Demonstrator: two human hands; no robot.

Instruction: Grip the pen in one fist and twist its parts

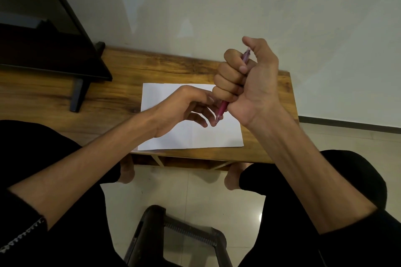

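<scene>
My right hand [245,80] grips a pink pen [222,110] in a fist, raised above the table, with the thumb over the pen's top end and the tip pointing down. My left hand [186,108] hovers just left of the pen's lower end, fingers loosely bent, fingertips close to the tip; I cannot tell if they touch it. Beneath both hands a blank white sheet of paper [195,134] lies flat on the low wooden table [169,67].
A dark TV screen [43,28] on black feet stands on the table's left part. A pale wall rises behind. My knees in black trousers flank the table's front edge, my bare feet rest on the tiled floor [184,186], and a black stool frame [173,232] is between my legs.
</scene>
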